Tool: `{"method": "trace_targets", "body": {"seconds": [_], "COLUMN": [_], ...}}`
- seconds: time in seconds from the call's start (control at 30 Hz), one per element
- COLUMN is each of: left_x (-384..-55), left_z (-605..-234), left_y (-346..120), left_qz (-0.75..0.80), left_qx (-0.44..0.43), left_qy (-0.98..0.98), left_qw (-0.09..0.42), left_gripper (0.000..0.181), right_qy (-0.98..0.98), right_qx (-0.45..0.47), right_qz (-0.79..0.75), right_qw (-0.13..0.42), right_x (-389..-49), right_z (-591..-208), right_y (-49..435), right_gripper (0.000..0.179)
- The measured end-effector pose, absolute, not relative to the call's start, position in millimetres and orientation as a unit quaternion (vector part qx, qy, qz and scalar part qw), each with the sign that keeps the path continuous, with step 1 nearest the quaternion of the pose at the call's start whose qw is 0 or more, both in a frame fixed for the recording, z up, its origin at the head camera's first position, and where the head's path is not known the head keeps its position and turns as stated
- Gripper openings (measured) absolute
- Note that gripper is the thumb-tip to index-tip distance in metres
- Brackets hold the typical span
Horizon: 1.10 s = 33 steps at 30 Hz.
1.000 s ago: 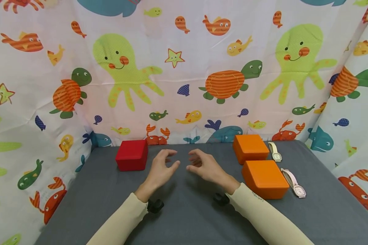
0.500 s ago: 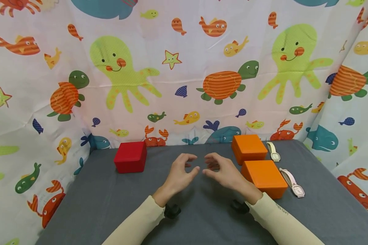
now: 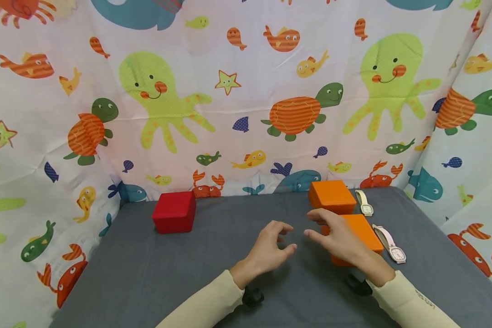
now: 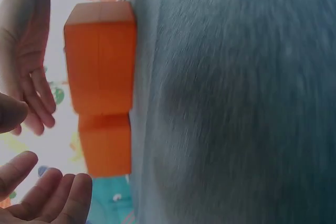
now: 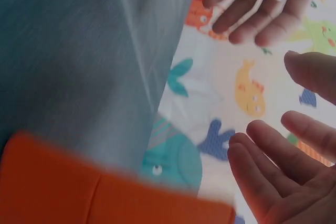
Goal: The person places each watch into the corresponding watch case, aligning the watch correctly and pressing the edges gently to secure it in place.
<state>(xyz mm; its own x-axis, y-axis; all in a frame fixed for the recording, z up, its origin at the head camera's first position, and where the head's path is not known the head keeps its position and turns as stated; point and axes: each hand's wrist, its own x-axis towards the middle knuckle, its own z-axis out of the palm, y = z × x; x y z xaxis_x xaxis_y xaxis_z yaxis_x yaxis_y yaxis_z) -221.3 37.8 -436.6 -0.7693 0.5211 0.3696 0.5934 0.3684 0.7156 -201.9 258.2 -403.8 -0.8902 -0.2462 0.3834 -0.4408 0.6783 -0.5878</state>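
Both hands are held above the grey table with nothing in them. My left hand [image 3: 268, 248] hovers right of the middle, its fingers loosely bent and thumb apart. Over the left part of the near orange box [image 3: 362, 232] hangs my right hand [image 3: 338, 234], relaxed, partly hiding that box. Just behind stands the far orange box [image 3: 332, 195]. In the left wrist view both orange boxes [image 4: 100, 66] lie beyond the fingers. The right wrist view has an orange box [image 5: 105, 187] close below the right hand [image 5: 289, 166]. Both boxes look closed.
A red box [image 3: 174, 212] stands at the back left of the grey table [image 3: 147, 273]. Right of the orange boxes lie a pale yellow watch [image 3: 365, 203] and a pinkish-white watch [image 3: 390, 244]. A sea-animal curtain [image 3: 238, 109] hangs along the back and sides.
Both hands have moved to the right, from the middle of the table towards the orange boxes. The right hand now covers part of the near one. Boxes and watches have stayed put.
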Motion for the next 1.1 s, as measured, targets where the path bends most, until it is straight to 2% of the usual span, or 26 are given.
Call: {"method": "trace_targets", "body": {"seconds": [0.23, 0.6, 0.93, 1.1], "left_x": [-215.1, -204.3, -200.1, -194.8], "left_z": [-438.4, -436.4, -436.4, -442.4], "left_y": [59.1, 106.2, 132.0, 142.1], "left_qz": [-0.446, -0.441, -0.444, -0.459], "left_qx": [-0.329, -0.323, -0.294, -0.262], "left_qy": [-0.832, -0.833, -0.842, -0.846], "left_qw": [-0.007, -0.083, -0.085, -0.075], "left_gripper": [0.04, 0.052, 0.06, 0.063], "right_qy": [-0.924, -0.941, -0.948, -0.943], "right_qx": [0.153, 0.092, 0.07, 0.055], "right_qz": [0.31, 0.298, 0.289, 0.319], "right_qw": [0.161, 0.13, 0.112, 0.076], "right_x": [-186.7, -166.8, -155.0, -152.8], "right_z": [-405.9, -402.8, -412.7, -417.0], "right_y": [290.9, 336.7, 371.2, 379.3], "right_gripper": [0.047, 0.06, 0.067, 0.082]}}
